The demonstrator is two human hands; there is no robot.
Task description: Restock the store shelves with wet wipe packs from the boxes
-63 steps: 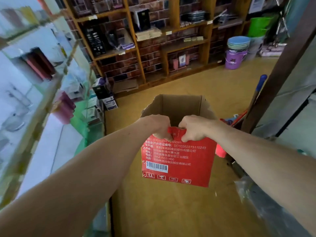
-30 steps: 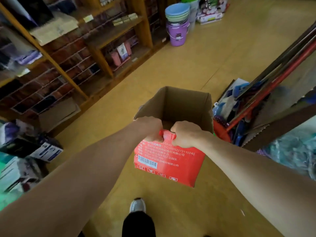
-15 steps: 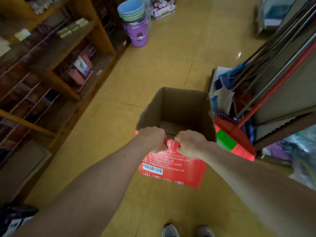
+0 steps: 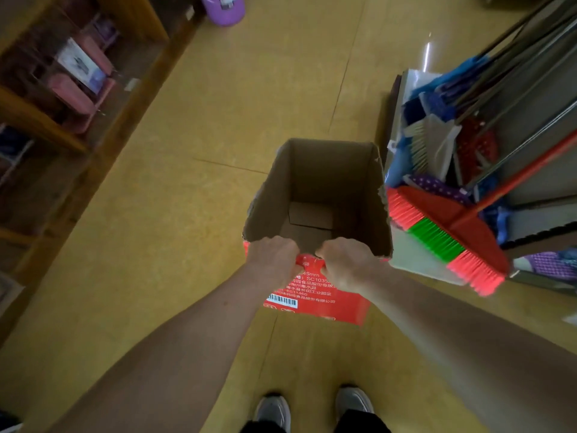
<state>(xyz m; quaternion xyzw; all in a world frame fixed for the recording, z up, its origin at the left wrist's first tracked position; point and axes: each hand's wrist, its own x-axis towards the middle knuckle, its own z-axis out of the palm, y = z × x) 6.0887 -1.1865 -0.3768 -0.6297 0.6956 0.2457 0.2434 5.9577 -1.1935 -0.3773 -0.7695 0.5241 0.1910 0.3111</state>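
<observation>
Our left hand (image 4: 274,257) and right hand (image 4: 346,264) clench near rim of empty red carton (image 4: 327,304); we've walked it to just left of broom (image 4: 443,232), likely discarding.

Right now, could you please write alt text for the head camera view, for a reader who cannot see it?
The left hand and right hand grip the near rim of an open cardboard box with a red printed side, held over a yellow floor; no packs show inside. Wooden shelves stand to the left, and brooms lean on the right.
</observation>
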